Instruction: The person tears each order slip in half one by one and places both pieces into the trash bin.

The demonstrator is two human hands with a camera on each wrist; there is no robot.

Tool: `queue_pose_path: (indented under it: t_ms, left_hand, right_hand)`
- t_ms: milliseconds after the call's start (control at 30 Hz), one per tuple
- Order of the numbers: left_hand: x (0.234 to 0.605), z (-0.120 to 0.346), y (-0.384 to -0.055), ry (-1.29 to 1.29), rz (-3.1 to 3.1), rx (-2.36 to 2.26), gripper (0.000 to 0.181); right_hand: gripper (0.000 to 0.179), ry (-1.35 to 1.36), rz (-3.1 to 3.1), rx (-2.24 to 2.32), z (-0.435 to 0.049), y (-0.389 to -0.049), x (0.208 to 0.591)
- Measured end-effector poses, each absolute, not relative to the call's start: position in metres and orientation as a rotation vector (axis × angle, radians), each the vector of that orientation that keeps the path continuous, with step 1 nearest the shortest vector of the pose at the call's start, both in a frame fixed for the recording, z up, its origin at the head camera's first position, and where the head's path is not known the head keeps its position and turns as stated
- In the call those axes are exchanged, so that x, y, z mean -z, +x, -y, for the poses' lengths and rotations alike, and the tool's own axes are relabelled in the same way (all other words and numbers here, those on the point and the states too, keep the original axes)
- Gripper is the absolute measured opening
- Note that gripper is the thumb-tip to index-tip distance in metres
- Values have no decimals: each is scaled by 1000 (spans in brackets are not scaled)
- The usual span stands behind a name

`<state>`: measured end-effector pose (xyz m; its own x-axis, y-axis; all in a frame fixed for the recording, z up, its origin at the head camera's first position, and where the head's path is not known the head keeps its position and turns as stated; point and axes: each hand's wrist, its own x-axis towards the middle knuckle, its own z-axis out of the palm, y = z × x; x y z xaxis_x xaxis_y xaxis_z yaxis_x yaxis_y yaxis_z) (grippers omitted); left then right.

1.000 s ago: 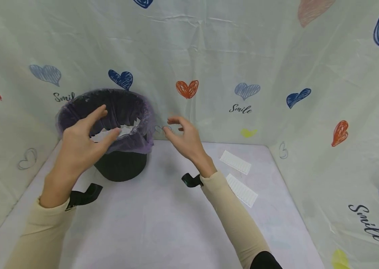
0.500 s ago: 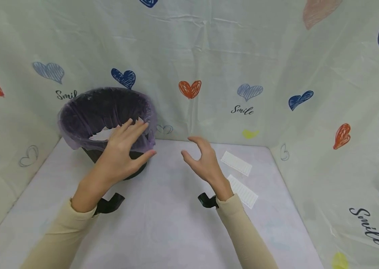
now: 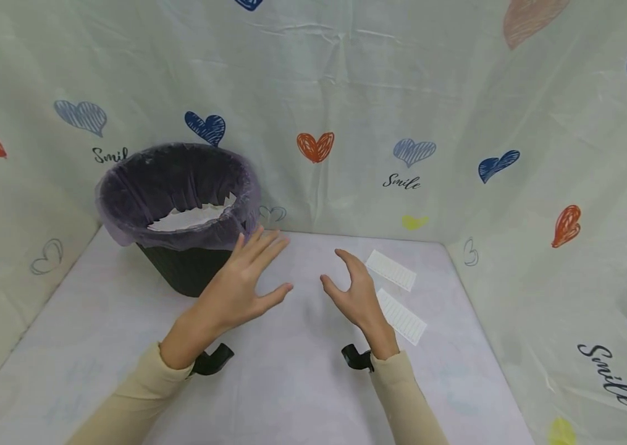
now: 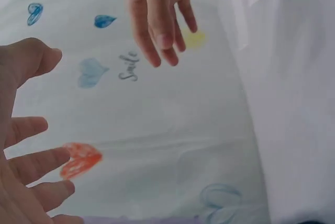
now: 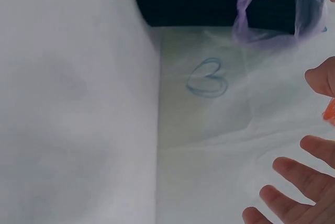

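Note:
My left hand (image 3: 235, 290) hovers over the table in front of a black trash bin, fingers spread and holding nothing; its fingertips overlap the bin's lower right side in the head view. To its right my right hand (image 3: 359, 298) is also held above the table, thumb and fingers apart with nothing between them. The black bin (image 3: 180, 269) has a purple plastic bag (image 3: 124, 213) folded over its rim. White paper (image 3: 191, 217) with jagged edges lies inside it. In the right wrist view the bag (image 5: 246, 30) hangs loosely down the bin's side.
Two white printed paper strips (image 3: 391, 270) lie on the table at the right, the nearer strip (image 3: 402, 316) partly behind my right hand. A pale curtain (image 3: 346, 93) with hearts stands behind and on both sides of the white table (image 3: 291, 395).
My left hand has moved from in front of the bin's opening to the right and nearer, spreading its fingers. My right hand has moved nearer and rightward. The paper strips stay put.

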<state>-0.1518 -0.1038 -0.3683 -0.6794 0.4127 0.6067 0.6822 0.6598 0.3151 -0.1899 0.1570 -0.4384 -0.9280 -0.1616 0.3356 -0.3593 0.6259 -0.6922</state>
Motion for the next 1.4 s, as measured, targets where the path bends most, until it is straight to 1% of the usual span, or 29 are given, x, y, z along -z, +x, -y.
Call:
queue_pose_path:
  t_ms: [300,567,767,1067,1233,1400]
  left_hand:
    - [414,78,-142,-789,2518,817,79]
    - [444,66,-133,-670,2582,956,83]
    - [460,57,-129,-636,2622,1014,81]
    - [477,41,-125,-600,2683,1106,81]
    - [484,34,-124,-580,2685,1124,79]
    - [489,26,-122,-612,2685,1187,76]
  right_hand:
    - [64,169,2636,-1252,-184,-174,471]
    - [66,61,2635,-1220,-201,-164,494]
    - [67,2,2629,-1203,-219,-159,502]
    - [68,-152,2624,-1164,-257,-154,512]
    - [65,-156,2633,-1108,-275,-152,520]
    - [61,-154,2658,-1026,-289,-151,529]
